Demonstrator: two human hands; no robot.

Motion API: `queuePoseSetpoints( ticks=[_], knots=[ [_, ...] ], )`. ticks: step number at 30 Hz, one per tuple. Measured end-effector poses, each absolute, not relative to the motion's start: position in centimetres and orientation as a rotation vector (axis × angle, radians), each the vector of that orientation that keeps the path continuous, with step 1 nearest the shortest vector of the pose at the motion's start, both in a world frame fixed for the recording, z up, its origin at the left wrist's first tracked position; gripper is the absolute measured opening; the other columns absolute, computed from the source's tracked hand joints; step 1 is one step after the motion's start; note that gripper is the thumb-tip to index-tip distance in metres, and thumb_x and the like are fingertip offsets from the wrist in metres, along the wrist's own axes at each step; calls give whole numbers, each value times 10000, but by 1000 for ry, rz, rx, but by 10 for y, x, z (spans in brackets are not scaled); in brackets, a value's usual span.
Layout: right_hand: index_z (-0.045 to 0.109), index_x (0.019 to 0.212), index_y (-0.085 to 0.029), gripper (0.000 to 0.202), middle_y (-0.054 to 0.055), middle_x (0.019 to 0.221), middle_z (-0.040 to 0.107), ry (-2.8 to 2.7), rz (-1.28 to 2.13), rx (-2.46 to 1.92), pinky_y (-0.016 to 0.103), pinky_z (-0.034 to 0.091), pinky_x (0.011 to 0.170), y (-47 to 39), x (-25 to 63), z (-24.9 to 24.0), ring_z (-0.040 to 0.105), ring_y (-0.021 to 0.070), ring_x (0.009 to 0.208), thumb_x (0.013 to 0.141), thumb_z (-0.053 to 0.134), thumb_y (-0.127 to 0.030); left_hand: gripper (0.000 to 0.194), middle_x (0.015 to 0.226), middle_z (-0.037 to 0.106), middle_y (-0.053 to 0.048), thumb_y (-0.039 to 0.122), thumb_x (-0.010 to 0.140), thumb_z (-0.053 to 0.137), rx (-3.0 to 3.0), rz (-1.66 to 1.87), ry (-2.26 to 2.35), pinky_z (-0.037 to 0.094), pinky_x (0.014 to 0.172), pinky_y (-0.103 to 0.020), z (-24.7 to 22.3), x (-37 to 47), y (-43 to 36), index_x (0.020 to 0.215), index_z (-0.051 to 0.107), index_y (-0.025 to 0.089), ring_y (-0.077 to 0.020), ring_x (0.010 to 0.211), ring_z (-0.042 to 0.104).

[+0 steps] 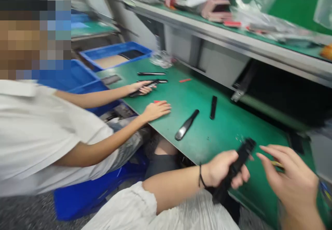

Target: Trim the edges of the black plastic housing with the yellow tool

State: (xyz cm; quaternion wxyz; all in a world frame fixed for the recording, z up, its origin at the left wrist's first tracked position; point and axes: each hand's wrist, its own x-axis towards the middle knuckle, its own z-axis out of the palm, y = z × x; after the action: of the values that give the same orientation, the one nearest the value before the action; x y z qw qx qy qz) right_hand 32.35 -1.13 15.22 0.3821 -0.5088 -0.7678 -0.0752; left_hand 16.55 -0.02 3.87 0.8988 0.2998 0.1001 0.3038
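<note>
At the near edge of the green surface, we grip a long black handle-shaped part in our left hand, fingers wrapped round its middle, its upper end tilted up toward the right. Our right hand hovers just beside that end, fingers spread and empty, apart from the part. Farther out on the surface lie a black and silver piece and a short black bar, well apart from our hands. Beyond them a co-worker in a white shirt rests one hand flat over a small red piece and closes the other hand on a black strip. Blue bins stand past the surface's far left end.
</note>
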Motion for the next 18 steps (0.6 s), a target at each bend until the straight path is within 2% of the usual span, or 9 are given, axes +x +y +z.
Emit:
queuePoseSetpoints(
  ticks=[1,3,6,10,13,18],
  knots=[
    [746,1100,-310,161,78,1028,737,-2017,-122,-1267,288,608,619,-24,319,144,725,191,815,947,765,-263,829,738,669,-60,745,931,425,535,690,269,417,401,-245,41,157,2,1421,578,94,-142,451,544],
    [704,1196,-262,237,86,1069,730,-2100,114,-1178,339,632,720,-33,301,127,736,208,874,965,729,-214,659,699,615,-12,613,980,490,469,841,373,415,432,-225,50,143,10,1404,587,118,-116,470,507],
    [693,1151,-233,163,82,1060,732,-2053,171,-1166,334,610,726,-28,272,106,723,187,846,991,688,-202,515,756,644,-24,493,1015,516,515,913,466,431,471,-232,64,131,13,1366,628,134,-104,503,496],
    [696,1039,-228,80,52,984,736,-2012,225,-1173,323,590,747,-23,257,105,706,177,845,1001,658,-169,489,894,708,-73,473,1038,471,551,916,479,435,453,-241,76,121,-1,1354,641,141,-105,522,503],
    [682,966,-216,129,32,924,715,-2019,334,-1182,286,570,696,-24,255,111,681,148,775,1010,605,-122,482,879,711,-81,456,1044,460,587,948,498,441,446,-238,79,117,-5,1333,647,118,-109,529,499],
    [668,968,-222,146,33,960,714,-1983,435,-1210,274,590,728,-23,251,110,704,151,825,1022,569,-129,456,863,709,-85,446,1036,479,576,957,526,423,424,-231,80,116,2,1282,657,105,-114,540,496]
  ],
)
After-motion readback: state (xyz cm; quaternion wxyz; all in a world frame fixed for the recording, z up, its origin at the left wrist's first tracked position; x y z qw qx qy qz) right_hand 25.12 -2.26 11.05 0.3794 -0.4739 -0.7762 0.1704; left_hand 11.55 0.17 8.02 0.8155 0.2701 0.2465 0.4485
